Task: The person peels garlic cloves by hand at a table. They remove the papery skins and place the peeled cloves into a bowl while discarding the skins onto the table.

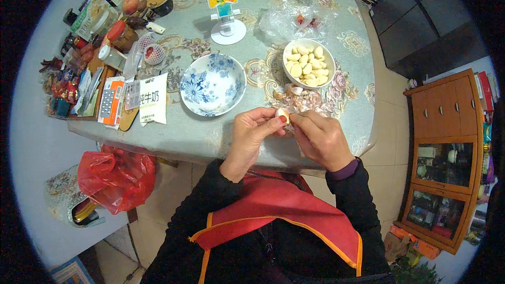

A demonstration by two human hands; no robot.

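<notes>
My left hand (254, 134) pinches a garlic clove (282, 115) between thumb and fingers over the near part of the table. The fingertips of my right hand (321, 136) meet the clove's right side; whether they grip the clove or a bit of its skin cannot be told. Just beyond my hands lies a heap of papery garlic skins (311, 101). A white bowl (290, 75) behind the heap holds many peeled cloves (305, 65). Left of them stands a blue-flowered white bowl (213, 85) with no cloves visible in it.
A patterned cloth covers the table (197, 134). A white stand with a yellow card (228, 31) and a clear plastic bag (276, 19) are farther back. Jars, fruit, boxes and a white milk packet (153, 100) crowd the left side. A red plastic bag (118, 177) hangs below the left edge.
</notes>
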